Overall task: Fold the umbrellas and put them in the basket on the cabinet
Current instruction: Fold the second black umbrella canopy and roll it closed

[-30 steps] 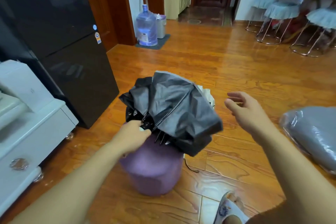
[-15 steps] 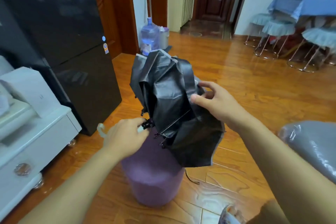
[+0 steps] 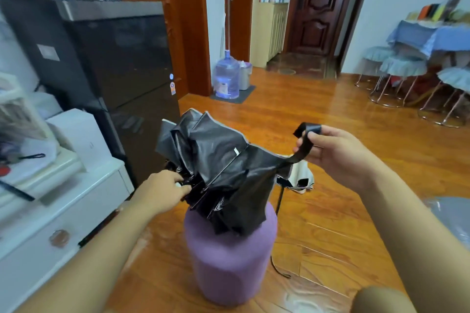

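Crumpled glossy black umbrella (image 3: 218, 173): left hand (image 3: 162, 190) grips its ribs, right hand (image 3: 338, 155) pinches its strap (image 3: 306, 138).

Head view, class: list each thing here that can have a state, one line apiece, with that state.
black umbrella: collapsed, canopy loose, not yet wrapped.
closure strap: undone, pulled out to the side.
left hand: grips the umbrella's handle end.
right hand: pinches the strap.
purple stool: upright, below the umbrella.
dark door: closed.
water jug: upright on the floor.

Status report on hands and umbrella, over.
Left hand grips black umbrella at its base. Right hand pinches closure strap, pulled out. Canopy loose, over purple stool.
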{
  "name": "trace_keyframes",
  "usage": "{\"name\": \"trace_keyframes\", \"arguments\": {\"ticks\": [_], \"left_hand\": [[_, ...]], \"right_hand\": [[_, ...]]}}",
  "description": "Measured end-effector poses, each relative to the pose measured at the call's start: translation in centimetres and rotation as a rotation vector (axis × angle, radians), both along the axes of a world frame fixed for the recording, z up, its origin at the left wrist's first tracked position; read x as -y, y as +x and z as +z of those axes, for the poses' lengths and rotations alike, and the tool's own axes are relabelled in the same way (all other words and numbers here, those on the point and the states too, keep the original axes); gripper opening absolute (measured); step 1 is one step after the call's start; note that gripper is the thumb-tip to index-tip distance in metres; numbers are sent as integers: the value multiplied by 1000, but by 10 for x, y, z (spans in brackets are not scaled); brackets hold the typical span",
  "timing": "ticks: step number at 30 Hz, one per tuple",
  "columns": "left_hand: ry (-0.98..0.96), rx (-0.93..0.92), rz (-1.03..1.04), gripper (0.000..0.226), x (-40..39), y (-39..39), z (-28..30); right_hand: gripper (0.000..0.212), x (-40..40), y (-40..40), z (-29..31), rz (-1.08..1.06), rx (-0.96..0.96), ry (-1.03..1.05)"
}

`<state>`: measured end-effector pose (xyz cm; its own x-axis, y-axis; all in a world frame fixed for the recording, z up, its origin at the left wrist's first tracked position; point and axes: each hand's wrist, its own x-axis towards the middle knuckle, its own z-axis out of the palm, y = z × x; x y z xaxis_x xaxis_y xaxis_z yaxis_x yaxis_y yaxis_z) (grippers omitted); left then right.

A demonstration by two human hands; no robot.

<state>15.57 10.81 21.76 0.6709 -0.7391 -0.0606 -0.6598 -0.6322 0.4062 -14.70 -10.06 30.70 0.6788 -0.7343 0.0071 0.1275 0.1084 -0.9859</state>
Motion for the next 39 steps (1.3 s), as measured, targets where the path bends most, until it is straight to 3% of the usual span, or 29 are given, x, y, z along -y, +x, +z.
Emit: {"name": "trace_keyframes", "arguments": {"ticks": [5, 8, 9, 10, 13, 14, 18, 20, 25, 29, 33, 35, 39], "left_hand": [[85, -34, -23, 20, -9, -17, -42], [104, 11, -6, 21, -3, -17, -44], [86, -16, 11, 20, 0, -17, -45], [61, -61, 35, 16, 3, -16, -46], [-60, -260, 96, 24, 6, -12, -50], [-97, -318, 120, 28, 6, -10, -50], [-127, -387, 111, 31, 7, -8, -47], [-123, -412, 96, 32, 6, -7, -48], [-87, -426, 41, 31, 10, -6, -51], [-103, -404, 42, 30, 18, -14, -57], [-126, -406, 42, 28, 22, -17, -64], [-133, -390, 14, 22, 22, -17, -70], [-125, -422, -94, 14, 19, -11, -95]], "right_hand": [[21, -2, -2, -32, 35, -120, 5], [34, 6, -10, -58, -115, -143, 138], [34, 9, -16, -71, -172, -230, 164], [34, 13, -22, -85, -211, -424, 117], [41, 25, -42, -121, -19, -1289, -265], [38, 30, -45, -126, -12, -1375, -338], [34, 45, -45, -134, -196, -1150, -424], [29, 40, -34, -147, -95, -988, -321], [43, 13, 0, -163, 189, -601, 38], [38, 10, 9, -164, 157, -415, 211], [3, 11, 3, -150, 120, -437, 89], [21, 13, 1, -136, 19, -333, 33], [30, 15, -14, -110, -13, -185, 62]]}}
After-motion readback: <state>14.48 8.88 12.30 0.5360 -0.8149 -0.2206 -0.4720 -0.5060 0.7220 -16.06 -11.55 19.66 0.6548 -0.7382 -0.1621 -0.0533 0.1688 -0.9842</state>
